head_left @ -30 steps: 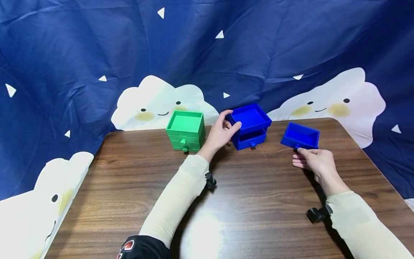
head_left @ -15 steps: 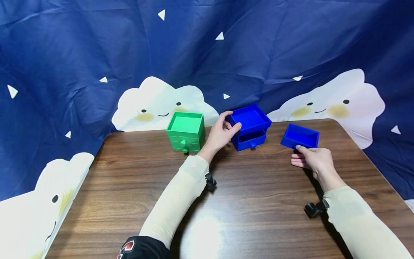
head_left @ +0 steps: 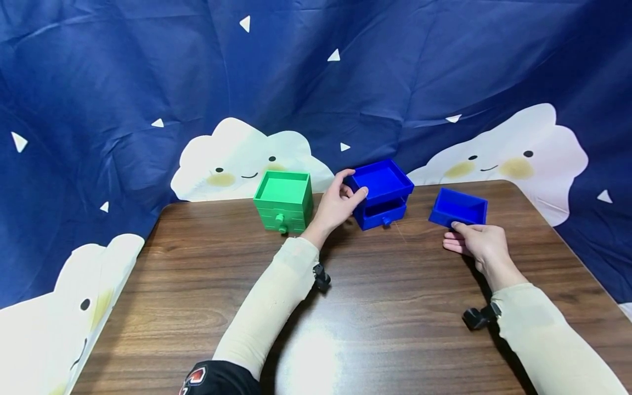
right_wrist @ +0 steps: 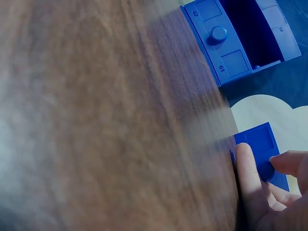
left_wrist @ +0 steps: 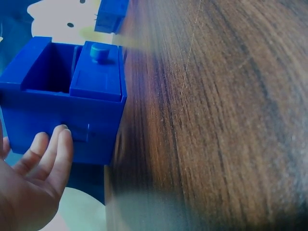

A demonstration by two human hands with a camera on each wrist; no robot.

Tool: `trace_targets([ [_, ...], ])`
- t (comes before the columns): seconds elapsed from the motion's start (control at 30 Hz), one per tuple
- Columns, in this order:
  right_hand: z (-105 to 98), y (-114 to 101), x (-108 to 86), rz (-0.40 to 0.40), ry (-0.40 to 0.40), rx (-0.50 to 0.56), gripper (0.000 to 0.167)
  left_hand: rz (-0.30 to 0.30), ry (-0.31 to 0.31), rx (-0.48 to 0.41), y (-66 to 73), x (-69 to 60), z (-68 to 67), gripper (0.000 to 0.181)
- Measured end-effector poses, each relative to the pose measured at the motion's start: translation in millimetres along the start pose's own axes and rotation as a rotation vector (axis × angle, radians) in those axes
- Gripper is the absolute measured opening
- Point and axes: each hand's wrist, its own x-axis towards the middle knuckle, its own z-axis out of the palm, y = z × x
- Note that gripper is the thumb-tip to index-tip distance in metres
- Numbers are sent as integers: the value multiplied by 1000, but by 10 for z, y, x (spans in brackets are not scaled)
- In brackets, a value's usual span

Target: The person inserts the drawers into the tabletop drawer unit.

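A small blue drawer cabinet (head_left: pixel 382 184) stands near the table's back edge, with a dark open slot above its lower knobbed drawer. My left hand (head_left: pixel 336 207) grips its left side, thumb at the front rim and index finger towards the back corner. In the left wrist view, several fingertips of the left hand (left_wrist: pixel 43 173) touch the cabinet's side wall (left_wrist: pixel 96 115). Further right, a loose blue drawer (head_left: pixel 459 207) has its knob end towards me. My right hand (head_left: pixel 486 247) holds it by the knob; the right wrist view shows thumb and fingers round the drawer front (right_wrist: pixel 262 142).
A green drawer cabinet (head_left: pixel 283 200) stands to the left of my left hand, its drawers pushed in. The brown wooden table (head_left: pixel 385 307) reaches back to a blue curtain (head_left: pixel 296 66) printed with clouds.
My right hand has shifted slightly left and forward at the loose drawer's knob. The drawer has hardly moved. My left hand and the blue cabinet stay in place.
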Motion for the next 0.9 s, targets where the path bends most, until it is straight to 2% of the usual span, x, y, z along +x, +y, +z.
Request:
trace_targets([
  [0.4, -3, 41, -50, -12, 41, 139, 12, -6, -5, 14, 4, -5, -3, 58],
  [0.7, -31, 78, -55, -36, 78, 281, 28, -7, -6, 11, 0, 8, -1, 58],
  [0.9, -49, 101, -73, -60, 122, 396, 27, -12, -7, 6, -2, -1, 0, 58],
])
